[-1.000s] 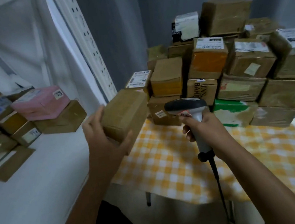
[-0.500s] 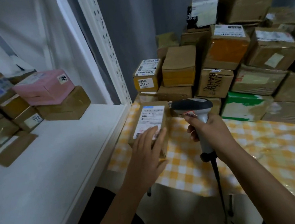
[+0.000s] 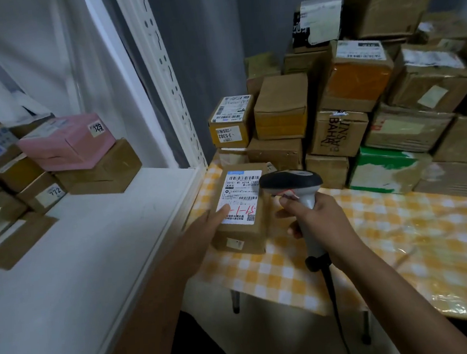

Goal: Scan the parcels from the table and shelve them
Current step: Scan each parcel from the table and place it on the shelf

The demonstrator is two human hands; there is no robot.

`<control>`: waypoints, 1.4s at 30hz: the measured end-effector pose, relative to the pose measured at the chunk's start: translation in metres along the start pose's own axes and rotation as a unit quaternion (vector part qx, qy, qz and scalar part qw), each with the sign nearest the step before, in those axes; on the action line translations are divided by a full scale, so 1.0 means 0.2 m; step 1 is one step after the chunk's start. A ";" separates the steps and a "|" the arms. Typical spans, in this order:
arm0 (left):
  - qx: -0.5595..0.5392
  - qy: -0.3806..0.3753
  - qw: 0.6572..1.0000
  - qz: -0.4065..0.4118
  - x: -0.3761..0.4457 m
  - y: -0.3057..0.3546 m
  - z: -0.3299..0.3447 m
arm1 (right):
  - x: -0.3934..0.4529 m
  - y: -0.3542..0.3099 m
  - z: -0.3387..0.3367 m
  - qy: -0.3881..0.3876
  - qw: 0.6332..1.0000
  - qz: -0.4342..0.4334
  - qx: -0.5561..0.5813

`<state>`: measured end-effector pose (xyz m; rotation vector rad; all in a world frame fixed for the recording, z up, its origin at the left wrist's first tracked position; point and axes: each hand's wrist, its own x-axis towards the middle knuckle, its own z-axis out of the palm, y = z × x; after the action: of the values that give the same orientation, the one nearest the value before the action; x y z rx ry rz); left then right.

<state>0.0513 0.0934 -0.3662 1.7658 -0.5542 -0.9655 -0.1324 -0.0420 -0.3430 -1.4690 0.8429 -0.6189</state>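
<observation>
Parcel [image 3: 239, 208] lies label-up on the checked bench [image 3: 401, 235] near the shelf [image 3: 92, 259] edge. Left hand [image 3: 212, 224] rests on it, thumb on the label, fingers hidden. Right hand [image 3: 319, 220] grips the scanner [image 3: 292, 184] just above it. It looks like a stiff, light cardboard box, best gripped across its long sides.

Your count: 1 scanner, 1 parcel under hand, 2 stacks.

You've got 1 scanner [image 3: 290, 183] in your right hand [image 3: 319, 223], 1 labelled parcel [image 3: 239, 207] under your left hand [image 3: 203, 230]. Left of that hand, approx. 9 boxes on the shelf [image 3: 91, 245], 1 pink [image 3: 65, 142]. Beyond both hands, approx. 18 boxes on the table [image 3: 402, 246]; can't tell exactly, some hidden.
</observation>
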 end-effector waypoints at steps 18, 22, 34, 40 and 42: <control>-0.110 -0.001 0.988 0.106 -0.06 -0.09 0.13 | -0.04 -0.08 0.01 -0.005 0.999 -0.030 0.023; -0.079 0.018 0.989 0.124 -0.06 -0.11 0.17 | -0.03 -0.12 -0.03 -0.001 0.998 -0.050 -0.032; -0.142 0.129 0.971 0.145 -0.08 -0.14 0.10 | -0.09 -0.22 -0.07 -0.027 0.994 -0.082 -0.070; -0.079 0.171 0.972 0.138 -0.02 -0.20 0.09 | -0.14 -0.30 -0.06 -0.074 0.995 -0.072 -0.001; -0.064 0.178 0.974 0.127 -0.01 -0.20 0.10 | -0.15 -0.32 -0.06 -0.088 0.994 -0.065 0.007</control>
<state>0.0317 0.0991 -0.4056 1.6549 -0.4612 -0.4823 -0.1506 -0.0279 -0.2750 -1.5502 0.6090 -0.5821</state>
